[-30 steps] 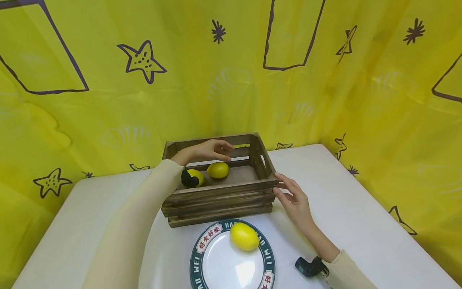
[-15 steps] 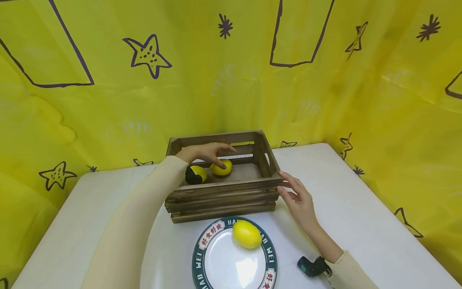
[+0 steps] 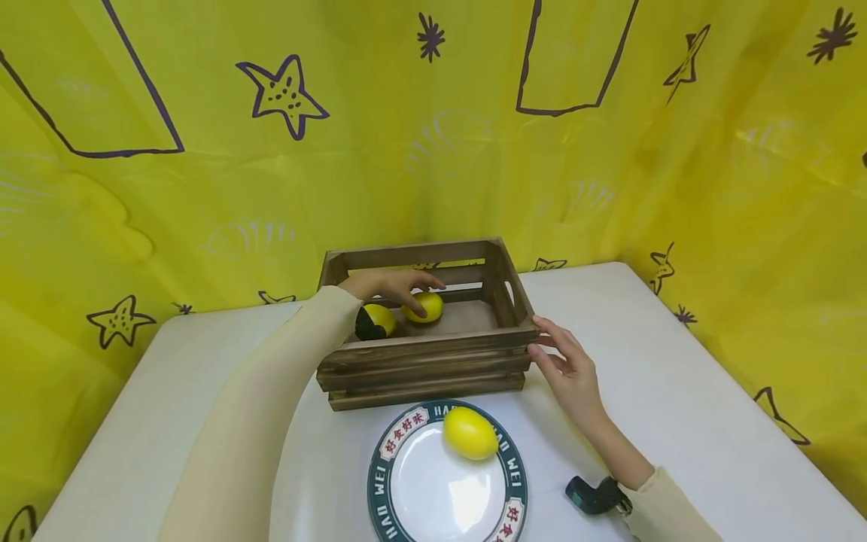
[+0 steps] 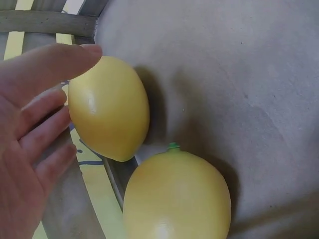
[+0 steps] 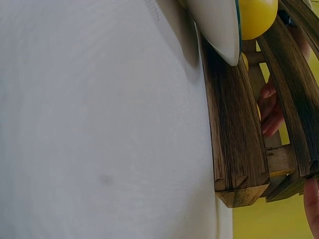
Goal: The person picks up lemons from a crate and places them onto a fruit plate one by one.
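Left hand (image 3: pixel 400 284): lowered from hovering to touching lemon (image 3: pixel 430 306), loosely spread, not pinching; seemingly nearer a grasp.
Right hand (image 3: pixel 573 374): spread, touching crate (image 3: pixel 427 370) corner, apparently steadying.

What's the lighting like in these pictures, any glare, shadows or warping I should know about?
Head view: a bright patch of glare on the green-rimmed plate. Left wrist view: muted, greyish light, with soft shadows right of the upper lemon and lower lemon. Right wrist view: a shadow beside the plate on the white table, and the wooden crate looks bowed, perhaps from lens distortion.
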Tool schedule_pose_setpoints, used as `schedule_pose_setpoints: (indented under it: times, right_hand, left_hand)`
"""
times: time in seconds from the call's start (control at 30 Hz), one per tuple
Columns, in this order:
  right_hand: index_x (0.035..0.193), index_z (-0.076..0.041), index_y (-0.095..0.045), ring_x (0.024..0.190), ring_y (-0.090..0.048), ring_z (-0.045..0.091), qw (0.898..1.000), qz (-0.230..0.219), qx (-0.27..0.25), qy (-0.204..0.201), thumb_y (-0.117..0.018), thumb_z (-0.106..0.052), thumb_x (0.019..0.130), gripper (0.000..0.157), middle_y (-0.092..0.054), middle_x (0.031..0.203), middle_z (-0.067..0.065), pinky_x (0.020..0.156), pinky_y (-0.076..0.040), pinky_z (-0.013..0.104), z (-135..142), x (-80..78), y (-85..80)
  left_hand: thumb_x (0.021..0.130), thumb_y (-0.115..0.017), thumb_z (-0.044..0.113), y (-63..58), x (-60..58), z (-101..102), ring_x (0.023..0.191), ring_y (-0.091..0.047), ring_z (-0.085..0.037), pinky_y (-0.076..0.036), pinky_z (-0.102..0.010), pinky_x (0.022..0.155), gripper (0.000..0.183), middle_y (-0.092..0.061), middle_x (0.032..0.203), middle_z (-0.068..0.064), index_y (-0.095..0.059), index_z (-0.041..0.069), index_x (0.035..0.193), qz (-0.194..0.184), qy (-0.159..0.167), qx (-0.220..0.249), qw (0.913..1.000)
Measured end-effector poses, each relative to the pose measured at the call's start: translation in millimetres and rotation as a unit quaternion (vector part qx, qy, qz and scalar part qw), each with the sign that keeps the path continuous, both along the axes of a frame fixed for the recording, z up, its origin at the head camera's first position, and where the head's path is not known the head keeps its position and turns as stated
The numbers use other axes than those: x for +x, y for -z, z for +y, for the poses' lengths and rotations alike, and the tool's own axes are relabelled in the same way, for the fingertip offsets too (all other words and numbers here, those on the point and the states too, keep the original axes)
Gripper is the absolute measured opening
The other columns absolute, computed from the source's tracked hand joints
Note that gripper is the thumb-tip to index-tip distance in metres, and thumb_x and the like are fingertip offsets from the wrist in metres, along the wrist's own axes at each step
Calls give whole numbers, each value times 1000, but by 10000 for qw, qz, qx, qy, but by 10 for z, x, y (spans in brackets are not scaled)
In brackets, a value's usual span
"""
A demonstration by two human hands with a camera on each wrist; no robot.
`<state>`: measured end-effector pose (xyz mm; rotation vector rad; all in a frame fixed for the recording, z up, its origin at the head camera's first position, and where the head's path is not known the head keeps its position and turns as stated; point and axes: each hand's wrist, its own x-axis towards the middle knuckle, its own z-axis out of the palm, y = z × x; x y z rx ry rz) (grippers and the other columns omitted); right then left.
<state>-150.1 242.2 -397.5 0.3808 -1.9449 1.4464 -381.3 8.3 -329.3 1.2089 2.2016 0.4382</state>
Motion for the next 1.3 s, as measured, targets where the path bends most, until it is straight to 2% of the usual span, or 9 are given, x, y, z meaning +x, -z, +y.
schedule_pose_setpoints:
  times: [0.23, 0.4, 0.53, 0.73, 0.87, 1.0, 1.3]
  right_hand:
    - [124, 16, -54, 98, -60, -4, 10000, 33, -3, 27, -59, 25, 81, 44, -58, 116, -20, 76, -52, 10, 33, -2, -4]
    - [124, 17, -53, 98, -60, -3, 10000, -22, -26, 24, -59, 25, 82, 44, -57, 117, -20, 77, -52, 11, 38, 2, -2]
    - [125, 15, -54, 98, -60, -2, 9999, -74, -8, 85, -59, 24, 82, 44, -57, 116, -20, 77, -52, 10, 38, 1, 3]
    - [128, 11, -55, 99, -60, -3, 9999, -98, -61, 96, -60, 24, 82, 48, -58, 118, -19, 77, -51, 9, 121, -92, 175]
    - [129, 8, -55, 100, -61, -3, 9999, -102, -42, 39, -60, 22, 83, 48, -58, 119, -17, 77, -52, 10, 146, -122, 246]
    - [130, 7, -56, 101, -61, -1, 9999, -110, -56, -9, -60, 20, 84, 48, -58, 120, -15, 78, -52, 11, 133, -121, 253]
    - [129, 9, -55, 102, -59, -1, 9999, -68, -69, -45, -60, 21, 83, 48, -58, 121, -16, 78, -51, 9, 89, -116, 211]
  left_hand:
    - [91, -66, 9, -7, 2, 52, 137, -37, -35, -30, -43, 115, 58, -41, 148, -21, -43, -5, 143, 205, 29, -291, 9994]
    - [93, -65, 7, -4, 5, 63, 130, -46, -32, -37, -40, 111, 52, -48, 142, -18, -48, -2, 140, -57, -61, -645, 9979]
    - [94, -64, 10, -3, 20, 60, 129, -46, -30, -38, -40, 110, 51, -49, 142, -15, -47, 2, 142, -279, -179, -820, 9961]
    - [98, -60, 13, 33, 34, 63, 127, -46, -30, -44, -39, 104, 55, -46, 144, -16, -40, 8, 149, -500, -215, -921, 9943]
    - [97, -60, 13, 42, 49, 45, 125, -46, -29, -49, -37, 97, 56, -44, 145, -18, -39, 10, 149, -670, -370, -942, 9926]
    - [96, -62, 12, 36, 57, 24, 126, -46, -30, -50, -37, 95, 57, -43, 146, -19, -40, 8, 149, -780, -447, -886, 9920]
    - [95, -64, 13, 42, 61, -6, 126, -48, -31, -52, -35, 93, 56, -46, 143, -19, -43, 8, 147, -724, -395, -810, 9933]
